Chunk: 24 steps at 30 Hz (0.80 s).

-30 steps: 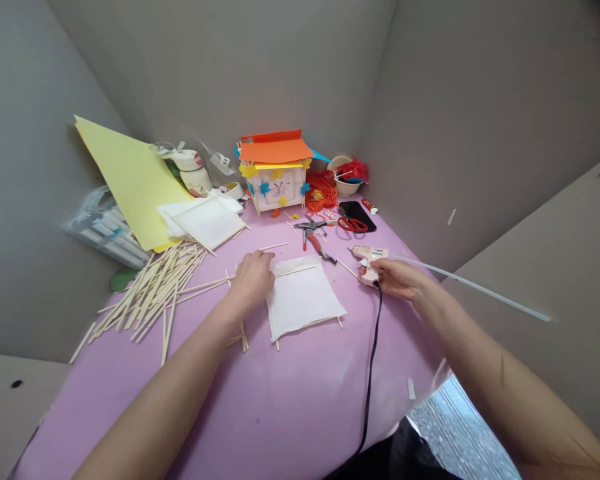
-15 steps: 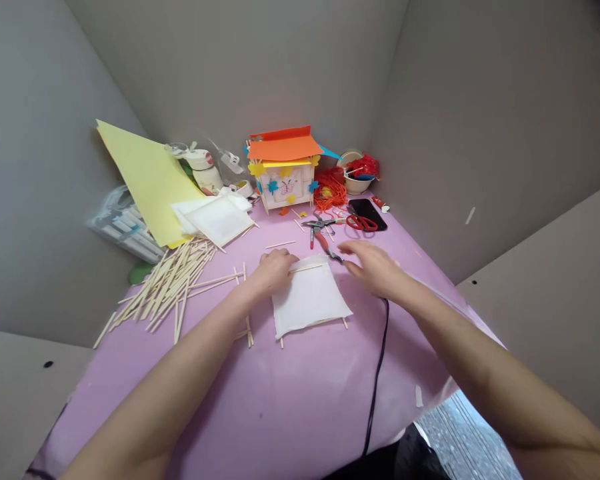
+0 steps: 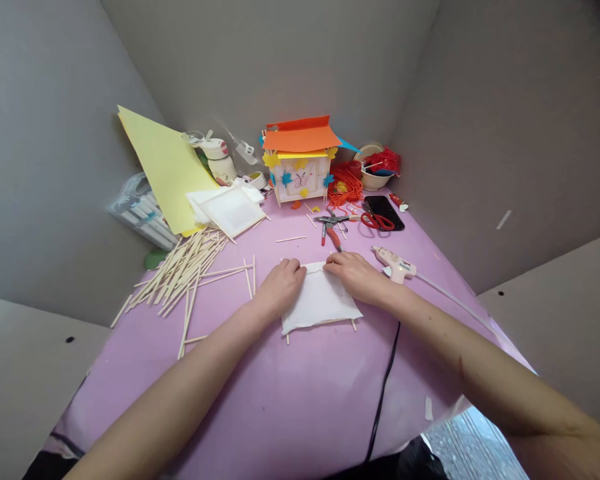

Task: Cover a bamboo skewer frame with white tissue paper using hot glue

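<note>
A white cloth-like sheet lies over a small frame of thin wooden sticks, whose ends poke out past its near edge. Its far edge is folded back over the frame's top. My left hand is closed on the far left corner of the sheet, fingertips pressed at the fold. At the far right corner, my right hand has its fingers closed on the same folded edge. Just beyond it lie red-handled pliers. A hot glue gun rests to the right of my right hand.
Loose wooden sticks are heaped at left, beside a covered frame and yellow card. A decorated model house stands at the back. Red scissors lie on a phone. A black cord crosses the front.
My right hand has moved left onto the sheet's far edge. That edge is now folded over the top stick. The glue gun has come into sight, and the whole view has shifted slightly.
</note>
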{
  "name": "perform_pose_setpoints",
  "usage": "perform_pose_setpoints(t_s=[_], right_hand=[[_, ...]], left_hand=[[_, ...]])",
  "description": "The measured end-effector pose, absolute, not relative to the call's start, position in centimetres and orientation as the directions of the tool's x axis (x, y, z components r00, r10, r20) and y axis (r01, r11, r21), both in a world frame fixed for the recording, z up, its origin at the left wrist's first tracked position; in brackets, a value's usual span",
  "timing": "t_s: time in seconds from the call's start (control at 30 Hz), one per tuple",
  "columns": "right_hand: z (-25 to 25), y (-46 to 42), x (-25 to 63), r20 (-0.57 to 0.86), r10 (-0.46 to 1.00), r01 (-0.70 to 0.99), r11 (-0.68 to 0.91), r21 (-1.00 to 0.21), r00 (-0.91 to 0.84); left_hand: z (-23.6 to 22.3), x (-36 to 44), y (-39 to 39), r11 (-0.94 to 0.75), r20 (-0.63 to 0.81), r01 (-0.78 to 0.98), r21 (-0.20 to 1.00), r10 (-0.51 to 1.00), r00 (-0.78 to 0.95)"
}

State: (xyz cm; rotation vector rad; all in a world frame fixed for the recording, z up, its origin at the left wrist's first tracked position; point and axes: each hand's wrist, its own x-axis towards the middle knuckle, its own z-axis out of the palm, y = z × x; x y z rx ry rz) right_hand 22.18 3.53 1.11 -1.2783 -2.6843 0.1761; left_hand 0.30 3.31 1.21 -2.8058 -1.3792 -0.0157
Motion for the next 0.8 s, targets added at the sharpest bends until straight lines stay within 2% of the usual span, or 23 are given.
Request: perform_pose_setpoints(t_s=[0.2,0.33,0.43,0.8], right_hand=[[0.9,3.2,22.3,0.118,0.776,0.766,0.631,-0.123,-0.620],[1.3,3.7,21.4,0.156,0.777,0.758,0.629,-0.174,-0.610],[1.1,4.0,20.4,0.131,0.776,0.755,0.630,-0.184,-0.616],[0.5,3.1,19.8,0.102,0.775,0.766,0.631,-0.120,-0.623]], left_hand=[[0.7,0.4,2.5,-0.583,0.016,0.812,-0.037,0.812,0.584],[0.5,0.9,3.2,-0.598,0.093,0.799,0.070,0.801,0.591],[0.3,1.3,3.8,-0.623,0.107,0.771,0.133,0.782,0.614],[0.0,1.2,2.8,-0.627,0.056,0.778,0.051,0.779,0.624]])
